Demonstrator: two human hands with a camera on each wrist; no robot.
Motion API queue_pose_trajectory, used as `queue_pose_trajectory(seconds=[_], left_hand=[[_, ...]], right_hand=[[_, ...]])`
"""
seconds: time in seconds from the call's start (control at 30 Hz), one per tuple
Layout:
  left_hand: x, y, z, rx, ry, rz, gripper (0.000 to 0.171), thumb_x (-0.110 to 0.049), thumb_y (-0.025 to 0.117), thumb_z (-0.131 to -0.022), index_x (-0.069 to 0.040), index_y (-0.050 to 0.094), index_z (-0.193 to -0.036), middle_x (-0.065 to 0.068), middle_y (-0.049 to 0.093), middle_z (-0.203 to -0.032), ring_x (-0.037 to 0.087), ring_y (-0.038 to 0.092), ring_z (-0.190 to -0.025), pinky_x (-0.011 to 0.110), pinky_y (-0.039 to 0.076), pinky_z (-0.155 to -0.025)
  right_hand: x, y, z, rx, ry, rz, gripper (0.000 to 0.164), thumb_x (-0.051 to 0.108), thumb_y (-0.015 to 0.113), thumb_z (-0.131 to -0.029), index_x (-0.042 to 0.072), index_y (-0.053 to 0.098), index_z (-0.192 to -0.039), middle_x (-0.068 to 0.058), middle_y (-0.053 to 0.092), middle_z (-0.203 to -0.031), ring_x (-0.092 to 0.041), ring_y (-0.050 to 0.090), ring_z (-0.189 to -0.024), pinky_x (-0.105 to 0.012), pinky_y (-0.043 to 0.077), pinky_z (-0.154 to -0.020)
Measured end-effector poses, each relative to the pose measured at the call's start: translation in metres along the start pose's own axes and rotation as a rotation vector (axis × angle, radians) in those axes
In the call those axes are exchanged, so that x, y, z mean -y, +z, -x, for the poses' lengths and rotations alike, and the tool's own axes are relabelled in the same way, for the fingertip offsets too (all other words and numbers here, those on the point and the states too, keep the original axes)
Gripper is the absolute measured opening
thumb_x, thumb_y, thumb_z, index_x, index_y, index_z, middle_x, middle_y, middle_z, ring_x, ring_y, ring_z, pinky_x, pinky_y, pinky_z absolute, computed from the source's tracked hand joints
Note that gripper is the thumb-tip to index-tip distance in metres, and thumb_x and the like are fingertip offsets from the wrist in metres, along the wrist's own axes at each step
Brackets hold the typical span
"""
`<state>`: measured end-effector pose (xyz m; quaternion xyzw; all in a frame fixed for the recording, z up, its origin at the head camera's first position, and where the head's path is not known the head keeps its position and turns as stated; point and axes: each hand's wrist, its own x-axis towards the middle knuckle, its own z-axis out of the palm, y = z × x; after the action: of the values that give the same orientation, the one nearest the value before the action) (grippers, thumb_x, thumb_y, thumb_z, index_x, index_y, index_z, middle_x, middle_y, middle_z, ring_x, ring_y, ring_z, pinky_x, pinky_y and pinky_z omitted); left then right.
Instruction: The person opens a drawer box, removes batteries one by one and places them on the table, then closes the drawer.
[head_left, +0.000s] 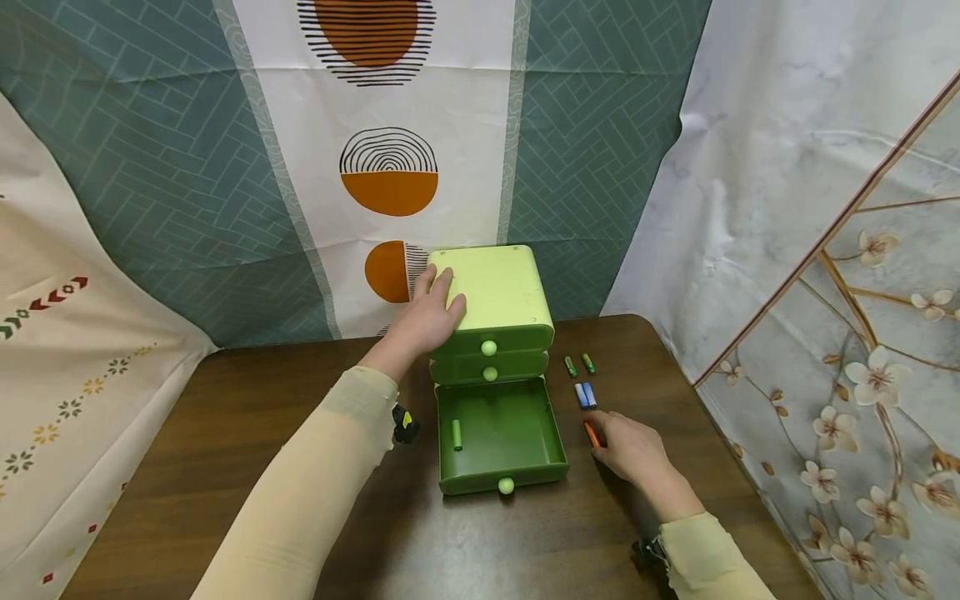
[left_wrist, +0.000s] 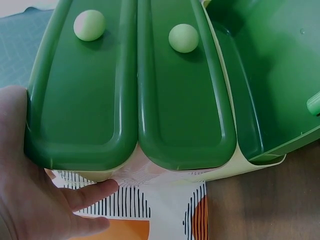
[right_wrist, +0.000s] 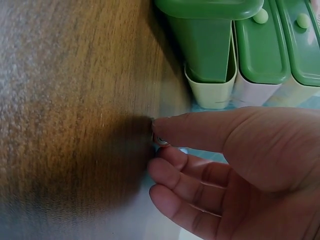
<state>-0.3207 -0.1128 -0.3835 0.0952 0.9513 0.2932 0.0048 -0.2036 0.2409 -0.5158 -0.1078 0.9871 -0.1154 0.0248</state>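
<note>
A small cabinet with a pale green top [head_left: 491, 287] and green drawers stands on the table. Its bottom drawer [head_left: 513, 442] is pulled out, with one green battery [head_left: 457, 435] lying inside at the left. My left hand [head_left: 427, 321] rests on the cabinet's top left edge, fingers extended; in the left wrist view they reach along its side. To the right of the open drawer, my right hand [head_left: 628, 446] pinches an orange battery [head_left: 592, 433] between thumb and fingers, low over the tabletop. The right wrist view shows only one end of that battery [right_wrist: 161, 142]; the fingers hide the rest.
Beyond my right hand lie two blue batteries [head_left: 585, 395] side by side, and farther back two small green batteries [head_left: 579, 365]. The two upper drawers [head_left: 491, 367] are closed. Patterned cloth [head_left: 600, 150] hangs behind the wooden table [head_left: 247, 417] and at both sides.
</note>
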Motion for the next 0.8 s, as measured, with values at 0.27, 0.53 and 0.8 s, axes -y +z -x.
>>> queue_pose_trajectory(seconds=[0.27,0.53,0.8], left_hand=[[-0.0005,-0.0004,0.0001,0.002,-0.001,-0.003,0.074,-0.053,0.030,-0.116,-0.021,0.013,-0.180,0.007,-0.004,-0.185,0.045,0.040,-0.157,0.064,0.040,-0.118],[0.0000,0.0006,-0.0016,0.005,-0.005,-0.008,0.074,-0.054,0.030,-0.116,-0.022,0.013,-0.180,0.007,-0.004,-0.185,0.044,0.041,-0.156,0.064,0.042,-0.115],[-0.0002,0.0002,-0.0018,0.004,-0.004,-0.015,0.074,-0.054,0.030,-0.116,-0.022,0.013,-0.180,0.008,-0.004,-0.185,0.043,0.035,-0.160,0.065,0.040,-0.118]], right_hand=[[-0.0007,0.0012,0.0008,0.000,0.001,-0.004,0.055,0.014,0.093,-0.088,0.016,0.073,-0.139,-0.008,0.077,-0.115,-0.030,0.075,-0.101,-0.056,0.060,-0.077],[-0.0010,0.0007,0.0032,-0.002,0.009,-0.016,0.055,0.014,0.093,-0.087,0.016,0.073,-0.138,-0.007,0.077,-0.112,-0.029,0.074,-0.098,-0.056,0.060,-0.076],[-0.0011,-0.0010,0.0050,0.003,0.019,-0.019,0.056,0.015,0.093,-0.088,0.015,0.072,-0.140,-0.008,0.077,-0.112,-0.029,0.074,-0.097,-0.056,0.060,-0.076]])
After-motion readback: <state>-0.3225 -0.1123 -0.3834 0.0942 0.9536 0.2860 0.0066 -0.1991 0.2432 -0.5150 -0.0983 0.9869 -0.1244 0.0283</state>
